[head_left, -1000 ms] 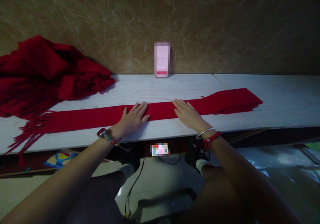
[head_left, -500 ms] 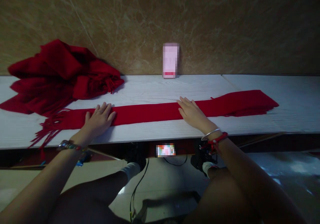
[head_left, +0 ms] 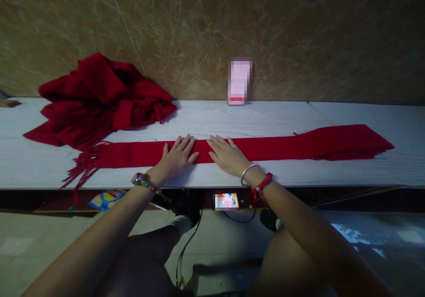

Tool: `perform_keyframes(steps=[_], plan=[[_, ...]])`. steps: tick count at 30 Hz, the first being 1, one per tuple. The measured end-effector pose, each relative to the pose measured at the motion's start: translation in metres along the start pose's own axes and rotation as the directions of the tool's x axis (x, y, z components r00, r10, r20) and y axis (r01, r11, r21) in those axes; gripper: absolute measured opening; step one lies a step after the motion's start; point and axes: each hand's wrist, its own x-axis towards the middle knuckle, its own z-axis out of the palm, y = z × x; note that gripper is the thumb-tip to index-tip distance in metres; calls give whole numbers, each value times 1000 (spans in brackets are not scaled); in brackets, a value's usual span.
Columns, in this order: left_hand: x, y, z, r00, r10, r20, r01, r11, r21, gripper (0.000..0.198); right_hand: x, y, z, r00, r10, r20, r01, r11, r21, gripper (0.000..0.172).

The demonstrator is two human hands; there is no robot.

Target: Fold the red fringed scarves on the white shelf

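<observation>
It's dim in here. The wall (head_left: 299, 31) darkens toward the right, the bench (head_left: 206, 117) looks paler, deep shadow lies beneath it, glare patches the floor (head_left: 348, 234), and coarse blocks blur the phone (head_left: 238, 82).

White wood-grained tabletop (head_left: 202, 122) spanning the middle of the frame. A long red scarf (head_left: 262, 149) lies flat across the centre; crumpled red cloth (head_left: 106, 102), upper left; pink rectangular object (head_left: 239, 82), upper centre.

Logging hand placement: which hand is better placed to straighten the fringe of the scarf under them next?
Probably the left hand: it lies on the red scarf nearer that fringe; the right hand lies farther along.
</observation>
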Motion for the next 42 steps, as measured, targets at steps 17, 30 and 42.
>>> perform_keyframes(steps=[17,30,42], plan=[[4,14,-27,967,-205,148,201,979,43,56,-105,155,-17,888,452,-84,-458,887,-66,54],[26,109,-17,984,160,-78,-162,987,-18,56,-83,95,-20,968,244,-55,-246,969,-23,52],[30,108,-11,981,193,32,-192,981,-32,54,-118,149,-21,871,476,-119,-490,853,-181,53]])
